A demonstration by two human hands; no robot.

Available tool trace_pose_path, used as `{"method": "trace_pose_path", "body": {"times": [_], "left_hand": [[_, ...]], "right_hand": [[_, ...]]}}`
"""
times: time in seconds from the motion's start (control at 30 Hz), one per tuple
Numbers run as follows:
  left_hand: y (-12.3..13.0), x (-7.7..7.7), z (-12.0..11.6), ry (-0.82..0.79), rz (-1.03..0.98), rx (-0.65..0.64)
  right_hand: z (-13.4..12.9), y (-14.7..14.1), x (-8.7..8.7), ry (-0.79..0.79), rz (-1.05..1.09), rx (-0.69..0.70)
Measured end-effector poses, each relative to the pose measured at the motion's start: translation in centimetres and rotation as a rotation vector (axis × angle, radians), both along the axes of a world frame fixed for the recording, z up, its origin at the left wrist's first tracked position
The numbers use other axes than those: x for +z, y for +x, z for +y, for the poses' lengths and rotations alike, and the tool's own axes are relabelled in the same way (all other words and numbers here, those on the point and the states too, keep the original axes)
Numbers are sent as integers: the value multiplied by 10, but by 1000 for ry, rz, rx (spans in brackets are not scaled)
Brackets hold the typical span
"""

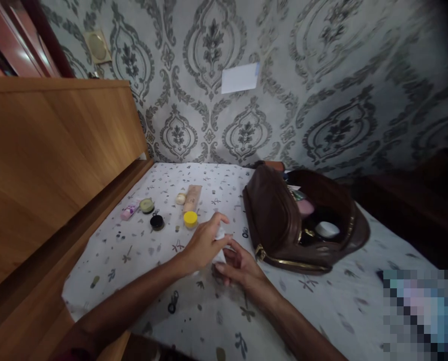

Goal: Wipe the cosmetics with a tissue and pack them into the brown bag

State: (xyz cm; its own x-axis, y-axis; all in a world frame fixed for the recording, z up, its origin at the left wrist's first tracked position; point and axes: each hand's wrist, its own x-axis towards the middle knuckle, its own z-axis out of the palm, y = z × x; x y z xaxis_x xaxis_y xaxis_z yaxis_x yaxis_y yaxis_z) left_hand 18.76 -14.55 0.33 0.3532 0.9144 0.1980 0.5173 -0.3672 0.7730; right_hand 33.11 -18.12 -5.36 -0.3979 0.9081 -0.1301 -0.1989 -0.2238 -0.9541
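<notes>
My left hand (pixel 205 243) and my right hand (pixel 242 265) meet over the middle of the white patterned cloth. Between them is a small white item (pixel 220 254), mostly covered by the fingers of both hands. Just beyond my left hand sits a jar with a yellow lid (pixel 190 219). Behind that jar lie a beige tube (pixel 192 198) and a small cream-coloured jar (pixel 181 199). Farther left are a black-lidded jar (pixel 157 222), a greenish jar (pixel 147 205) and a pink and white tube (pixel 130 210).
An open brown bag (pixel 272 215) stands right of my hands, with a white-lidded item (pixel 327 229) and a pink one inside. A wooden cabinet (pixel 58 165) borders the left side. Patterned wallpaper rises behind the cloth. A pixelated object lies at the lower right.
</notes>
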Motion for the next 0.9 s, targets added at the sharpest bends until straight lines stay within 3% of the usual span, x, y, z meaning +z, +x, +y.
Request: {"method": "trace_pose_path", "body": {"times": [0.07, 0.2, 0.27, 0.5, 0.7, 0.9], "left_hand": [[0, 3, -4, -26, -19, -20], [0, 7, -9, -83, -29, -49], [1, 6, -9, -83, -27, -51], [7, -3, -7, -148, -200, -75], [13, -18, -21, -261, -356, 6], [16, -33, -20, -271, -362, -17]], "right_hand": [[-1, 0, 0, 63, -60, -24], [-6, -1, 0, 371, -287, -172], [-7, 1, -1, 447, -317, -196], [-4, 5, -4, 103, -43, -29], [-2, 6, 6, 100, 139, -244], [4, 14, 8, 31, 388, -415]]}}
